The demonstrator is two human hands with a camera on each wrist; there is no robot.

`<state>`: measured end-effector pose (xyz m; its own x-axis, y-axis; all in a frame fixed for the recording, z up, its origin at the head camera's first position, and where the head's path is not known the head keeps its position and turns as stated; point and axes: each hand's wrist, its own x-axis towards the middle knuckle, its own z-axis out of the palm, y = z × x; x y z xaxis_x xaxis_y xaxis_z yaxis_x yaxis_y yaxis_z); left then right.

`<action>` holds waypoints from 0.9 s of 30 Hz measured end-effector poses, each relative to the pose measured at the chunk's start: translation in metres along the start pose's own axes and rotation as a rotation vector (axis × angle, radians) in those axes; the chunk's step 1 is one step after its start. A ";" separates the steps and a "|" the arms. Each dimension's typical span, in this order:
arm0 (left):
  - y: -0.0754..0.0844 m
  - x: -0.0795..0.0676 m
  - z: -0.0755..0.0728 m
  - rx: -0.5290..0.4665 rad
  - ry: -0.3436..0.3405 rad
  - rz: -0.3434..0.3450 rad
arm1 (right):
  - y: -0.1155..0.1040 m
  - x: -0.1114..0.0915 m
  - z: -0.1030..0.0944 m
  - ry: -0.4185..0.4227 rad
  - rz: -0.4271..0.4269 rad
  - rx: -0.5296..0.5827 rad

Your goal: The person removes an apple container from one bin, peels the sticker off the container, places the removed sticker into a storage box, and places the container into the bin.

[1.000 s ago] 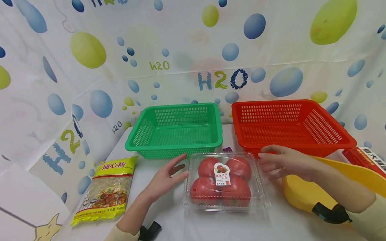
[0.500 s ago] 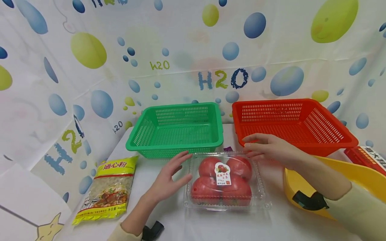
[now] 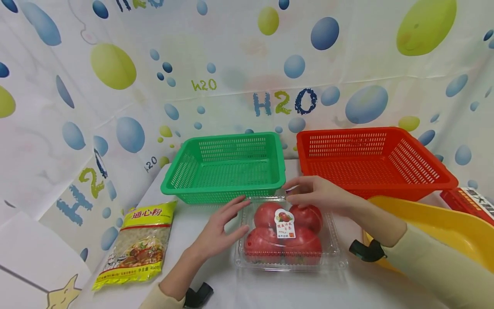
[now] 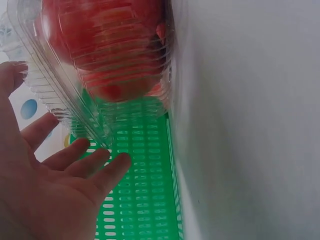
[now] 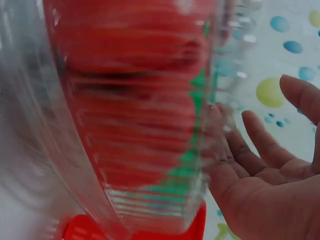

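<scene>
A clear plastic clamshell box [image 3: 289, 267] of large red tomatoes [image 3: 264, 246] with a white label sits on the white table before me. My left hand [image 3: 218, 227] is at its left side, fingers extended; in the left wrist view the fingers spread near the ridged plastic edge, and contact is unclear. Over the far right part of the box reaches my right hand [image 3: 318, 193], its fingertips near the back edge. In the right wrist view this hand [image 5: 270, 180] has its fingers apart, partly seen through the plastic, gripping nothing.
Behind the box stand a green basket [image 3: 221, 192] and a red basket [image 3: 378, 189]. A yellow bag of macaroni [image 3: 140, 242] lies at left. At right are a yellow basin [image 3: 436, 223], partly behind my right forearm, and a red box [image 3: 467, 201].
My right hand has moved left, from beside the box's right edge to over its far edge. My left hand has shifted slightly right, closer to the box. The box has stayed put.
</scene>
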<state>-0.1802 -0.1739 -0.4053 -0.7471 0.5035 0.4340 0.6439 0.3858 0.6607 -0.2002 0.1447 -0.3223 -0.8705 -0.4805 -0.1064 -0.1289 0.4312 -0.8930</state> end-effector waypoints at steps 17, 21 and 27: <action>0.000 0.000 0.004 -0.141 0.003 -0.057 | 0.004 0.013 0.016 -0.083 -0.176 -0.178; 0.000 0.000 0.004 -0.144 0.007 -0.053 | 0.005 0.013 0.016 -0.102 -0.180 -0.175; 0.000 0.000 0.005 -0.151 0.006 -0.052 | 0.003 0.012 0.017 -0.121 -0.170 -0.194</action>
<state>-0.1791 -0.1697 -0.4087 -0.7799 0.4814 0.4000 0.5726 0.2906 0.7666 -0.2029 0.1276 -0.3335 -0.7675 -0.6406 -0.0242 -0.3663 0.4692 -0.8036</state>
